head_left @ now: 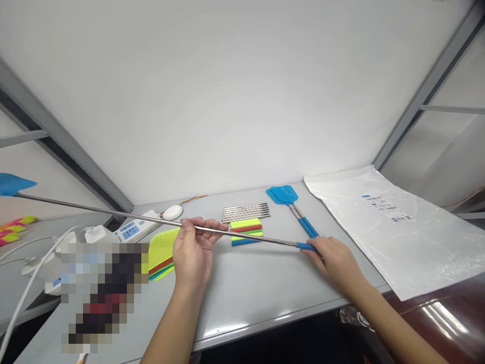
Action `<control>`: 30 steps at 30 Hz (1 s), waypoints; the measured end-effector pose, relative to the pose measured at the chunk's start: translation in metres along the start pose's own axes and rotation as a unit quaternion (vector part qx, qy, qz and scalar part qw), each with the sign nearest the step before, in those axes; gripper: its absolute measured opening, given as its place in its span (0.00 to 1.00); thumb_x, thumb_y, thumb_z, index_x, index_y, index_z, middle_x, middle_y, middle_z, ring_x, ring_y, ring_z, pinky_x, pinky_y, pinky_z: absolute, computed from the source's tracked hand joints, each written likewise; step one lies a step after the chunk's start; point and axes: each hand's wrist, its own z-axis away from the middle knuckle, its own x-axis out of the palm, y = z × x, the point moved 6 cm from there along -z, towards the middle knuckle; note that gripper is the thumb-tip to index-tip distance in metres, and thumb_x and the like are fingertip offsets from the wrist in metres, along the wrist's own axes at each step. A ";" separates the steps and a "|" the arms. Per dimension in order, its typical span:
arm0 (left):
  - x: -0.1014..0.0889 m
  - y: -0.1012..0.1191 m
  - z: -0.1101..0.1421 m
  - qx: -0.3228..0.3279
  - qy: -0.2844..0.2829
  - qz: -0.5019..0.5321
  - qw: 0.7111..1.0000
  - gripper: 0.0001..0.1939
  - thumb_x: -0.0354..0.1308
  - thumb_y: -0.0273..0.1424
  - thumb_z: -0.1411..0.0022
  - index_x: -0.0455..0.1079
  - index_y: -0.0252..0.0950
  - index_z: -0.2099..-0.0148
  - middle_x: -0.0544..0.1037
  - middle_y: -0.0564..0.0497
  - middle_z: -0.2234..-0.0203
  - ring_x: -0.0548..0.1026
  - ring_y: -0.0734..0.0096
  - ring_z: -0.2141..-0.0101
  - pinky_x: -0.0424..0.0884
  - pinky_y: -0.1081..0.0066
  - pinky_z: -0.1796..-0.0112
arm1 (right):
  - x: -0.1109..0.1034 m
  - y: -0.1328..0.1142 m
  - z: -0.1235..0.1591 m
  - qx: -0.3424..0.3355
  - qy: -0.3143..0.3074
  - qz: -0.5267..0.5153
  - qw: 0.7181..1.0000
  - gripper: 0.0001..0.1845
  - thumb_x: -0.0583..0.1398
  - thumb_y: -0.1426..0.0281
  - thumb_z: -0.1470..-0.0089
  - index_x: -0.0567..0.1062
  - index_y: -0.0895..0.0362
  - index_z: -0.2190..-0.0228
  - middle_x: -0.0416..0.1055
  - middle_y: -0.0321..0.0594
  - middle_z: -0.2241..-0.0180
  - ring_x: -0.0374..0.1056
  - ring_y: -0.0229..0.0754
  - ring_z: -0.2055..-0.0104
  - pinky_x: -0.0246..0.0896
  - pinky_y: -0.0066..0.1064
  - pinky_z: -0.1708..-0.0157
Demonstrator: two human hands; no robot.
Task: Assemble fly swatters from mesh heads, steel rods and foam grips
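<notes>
A fly swatter with a long telescopic metal rod stretches across the view, its blue head at the far left. My right hand grips the blue handle end. My left hand pinches the rod near its middle. On the grey table behind the rod lie coloured handle sleeves, several collapsed metal rods and finished blue swatters. Yellow-green mesh heads lie stacked beside my left hand.
A large clear plastic bag with a label covers the right end of the table. A power strip, a white oval device and white cables lie at the left. A white wall stands behind.
</notes>
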 end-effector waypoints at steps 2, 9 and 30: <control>0.000 -0.005 0.001 -0.010 -0.002 -0.009 1.000 0.18 0.51 0.45 0.36 0.66 0.34 0.66 0.77 0.49 0.75 0.79 0.61 0.69 0.74 0.57 0.61 | 0.004 0.001 0.002 0.013 -0.023 -0.014 1.000 0.11 0.54 0.64 0.38 0.71 0.57 0.66 0.71 0.37 0.74 0.64 0.39 0.73 0.52 0.30 0.69; 0.011 -0.021 0.017 -0.053 -0.049 -0.066 0.995 0.17 0.52 0.43 0.35 0.68 0.33 0.62 0.79 0.44 0.66 0.78 0.59 0.62 0.71 0.56 0.55 | 0.011 0.001 0.004 0.023 -0.072 -0.048 0.996 0.13 0.52 0.62 0.37 0.71 0.56 0.67 0.71 0.36 0.75 0.66 0.39 0.73 0.51 0.30 0.71; 0.017 -0.034 0.021 -0.050 -0.091 -0.314 0.944 0.27 0.46 0.47 0.35 0.53 0.37 0.82 0.54 0.56 0.87 0.51 0.76 0.82 0.50 0.72 0.79 | 0.007 -0.011 0.008 -0.015 -0.057 -0.021 0.998 0.14 0.50 0.64 0.36 0.71 0.57 0.68 0.70 0.35 0.80 0.65 0.37 0.79 0.46 0.29 0.76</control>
